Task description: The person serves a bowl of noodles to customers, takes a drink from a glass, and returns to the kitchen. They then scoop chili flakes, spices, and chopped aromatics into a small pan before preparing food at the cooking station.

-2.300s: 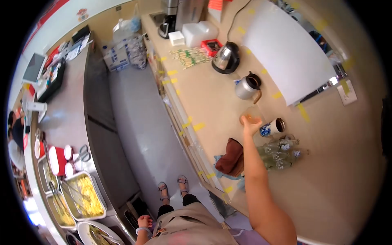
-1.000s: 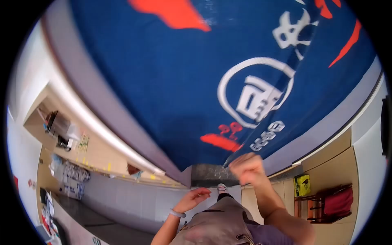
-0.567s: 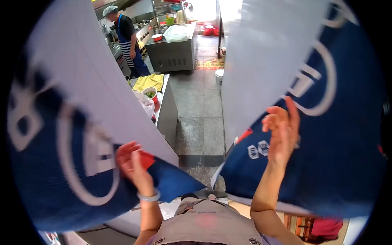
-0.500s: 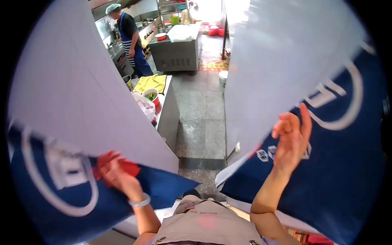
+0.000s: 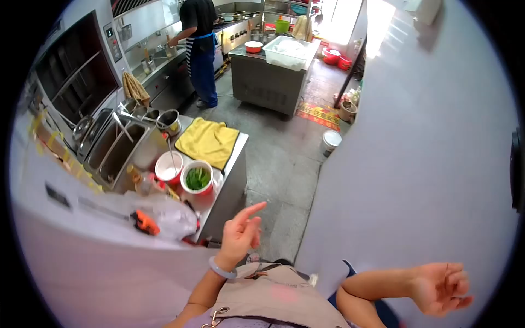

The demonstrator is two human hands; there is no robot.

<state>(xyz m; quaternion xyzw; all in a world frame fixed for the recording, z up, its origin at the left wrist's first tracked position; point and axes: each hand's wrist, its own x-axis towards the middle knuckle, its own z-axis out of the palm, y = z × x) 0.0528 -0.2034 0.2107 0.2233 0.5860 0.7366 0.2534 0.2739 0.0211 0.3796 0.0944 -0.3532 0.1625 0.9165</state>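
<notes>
My left hand, with a pale bangle at the wrist, is raised in front of my beige apron. Its index finger points forward and it holds nothing. Off to the right, my right hand hangs in the air near the white wall, palm up, fingers loosely bent and nothing in them. A bit of the dark blue curtain shows behind my right arm. Closest to my left hand is a counter bearing a clear plastic bag and a red-and-white tub of green leaves.
A yellow cloth, another tub and a metal pot stand on the left counter. An orange-and-black object is at its near end. Ahead, a co-worker faces the stoves. A white bucket sits beside the aisle.
Both hands have left the blue-and-white curtain halves, which now hang mostly out of view. My left hand moved right, my right hand down and outward. More of the kitchen shows.
</notes>
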